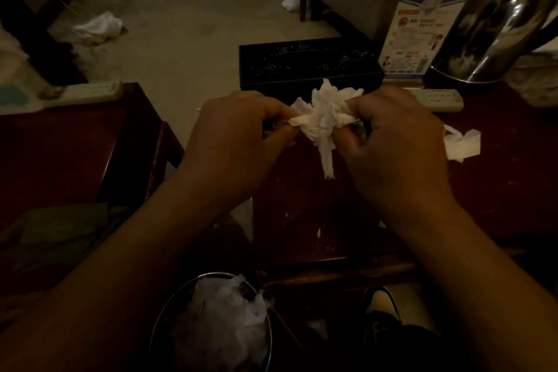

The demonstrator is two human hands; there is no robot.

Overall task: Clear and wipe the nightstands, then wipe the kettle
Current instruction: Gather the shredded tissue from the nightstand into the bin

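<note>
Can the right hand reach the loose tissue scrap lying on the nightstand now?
Probably yes, but not freely. The tissue scrap lies just right of the right hand with nothing between them, yet both hands grip a crumpled tissue, so the right hand would have to let go first.

Dim, murky room, glare on the steel kettle [498, 18], soft blur throughout, wide-angle bending at edges
</note>
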